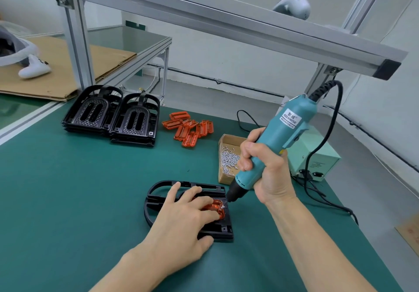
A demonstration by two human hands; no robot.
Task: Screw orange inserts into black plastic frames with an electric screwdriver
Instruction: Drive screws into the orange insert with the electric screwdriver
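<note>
Left hand (181,219) presses translucent orange plastic insert (215,209) into flat black plastic frame (210,228), right hand (263,169) grips teal corded electric screwdriver (278,137); tilted bit risks slipping toward nearby fingertips.

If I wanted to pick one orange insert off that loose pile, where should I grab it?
Probably pinch one orange insert at the pile's near edge across its two long sides, coming from above. Each is a flat, narrow slotted piece, so the long edges give fingers parallel faces, and the ones at the edge look least tangled with the others.
</note>
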